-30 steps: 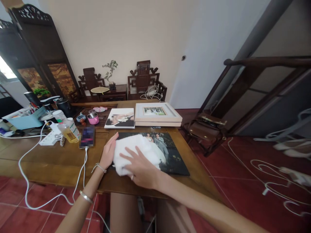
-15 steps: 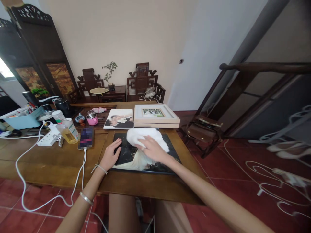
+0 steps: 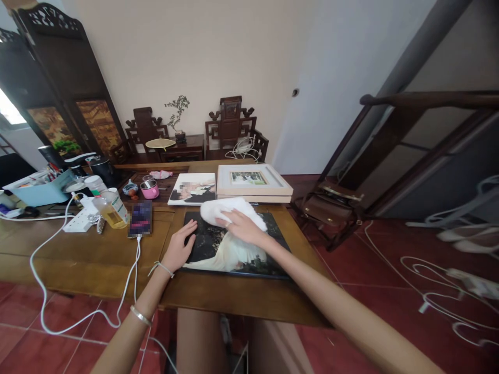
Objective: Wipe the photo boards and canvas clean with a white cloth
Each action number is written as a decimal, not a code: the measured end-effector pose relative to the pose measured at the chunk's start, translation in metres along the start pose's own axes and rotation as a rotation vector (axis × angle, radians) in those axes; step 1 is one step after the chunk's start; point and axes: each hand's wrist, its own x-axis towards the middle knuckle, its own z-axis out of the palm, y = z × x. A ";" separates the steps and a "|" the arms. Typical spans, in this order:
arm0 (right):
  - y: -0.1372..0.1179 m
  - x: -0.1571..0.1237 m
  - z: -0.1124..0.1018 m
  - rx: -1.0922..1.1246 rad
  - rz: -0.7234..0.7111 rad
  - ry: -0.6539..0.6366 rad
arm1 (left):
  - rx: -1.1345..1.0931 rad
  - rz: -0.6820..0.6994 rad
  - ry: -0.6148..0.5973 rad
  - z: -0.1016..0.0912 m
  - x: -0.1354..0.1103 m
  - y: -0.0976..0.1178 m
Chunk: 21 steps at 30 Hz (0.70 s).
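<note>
A dark photo panel (image 3: 241, 262), with a pale gown in its picture, lies flat on the wooden table in front of me. My left hand (image 3: 181, 245) rests open at the panel's left edge, fingers stretched and thumb apart. On the panel's far part is a folded white towel (image 3: 220, 209). My right hand (image 3: 245, 227) presses on that towel from above, its fingers over the cloth and partly sunk into it. The towel covers the panel's upper middle, and my right forearm crosses its right side.
Behind the panel lie a smaller photo print (image 3: 192, 189) and stacked pale frames (image 3: 255, 183). To the left are a phone (image 3: 140, 219) on a white cable, a bottle of yellow liquid (image 3: 113, 210), a power strip (image 3: 80, 221) and a pink cup (image 3: 149, 190). A chair with a brown bag (image 3: 325, 212) stands right.
My right hand and the towel have shifted slightly left and away from me across the panel, baring more of its right side. The left hand stays at the panel's edge.
</note>
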 end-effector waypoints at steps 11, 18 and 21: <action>0.072 -0.090 -0.025 -0.209 -0.015 0.119 | -0.011 -0.003 -0.001 0.001 0.001 -0.003; -0.011 -0.156 -0.025 -0.238 -0.271 -0.064 | 0.022 0.014 -0.018 0.001 0.000 -0.001; -0.024 -0.160 -0.023 -0.216 -0.292 -0.105 | 0.023 0.016 -0.015 0.001 0.000 -0.004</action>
